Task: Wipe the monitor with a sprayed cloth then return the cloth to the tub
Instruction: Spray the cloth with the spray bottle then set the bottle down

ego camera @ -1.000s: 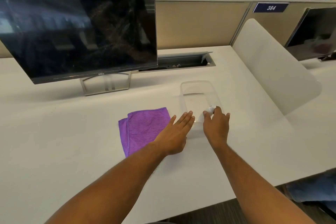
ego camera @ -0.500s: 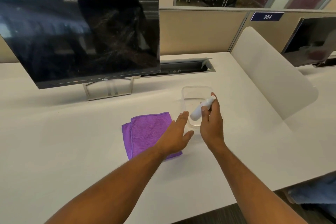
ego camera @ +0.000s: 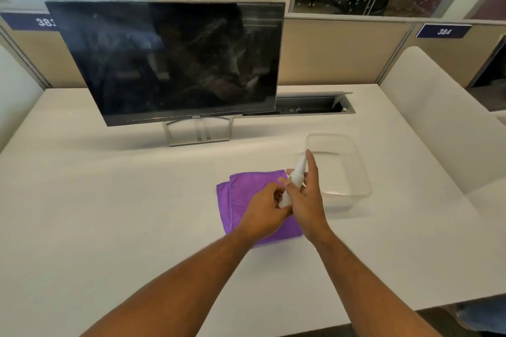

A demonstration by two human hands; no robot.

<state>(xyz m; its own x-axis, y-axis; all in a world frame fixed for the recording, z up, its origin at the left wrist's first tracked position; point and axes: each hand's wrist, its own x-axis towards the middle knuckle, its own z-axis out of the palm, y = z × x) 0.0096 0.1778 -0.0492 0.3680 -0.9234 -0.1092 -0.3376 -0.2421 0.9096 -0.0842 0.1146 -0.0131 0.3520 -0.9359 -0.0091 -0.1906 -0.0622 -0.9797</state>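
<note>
A: Status entry. Right hand [ego camera: 306,197] grips a slim white spray bottle [ego camera: 294,180], fingers wrapped round its body, nozzle end pointing up and away. Left hand [ego camera: 264,212] has its fingers curled at the bottle's lower end; pinching it or just steadying it, I cannot tell from this angle.

B: Cloth?

A: Purple cloth [ego camera: 246,194] lies folded on the white desk [ego camera: 109,213], directly under both hands, just left of the clear tub [ego camera: 353,172]. Tub looks empty.

B: Progress?

A: Early, by my reading. Cloth looks dry and unsprayed; monitor [ego camera: 169,60] shows smears across the dark screen, so no wiping done. Remaining: spray the cloth, wipe the screen, put the cloth in the tub.
</note>
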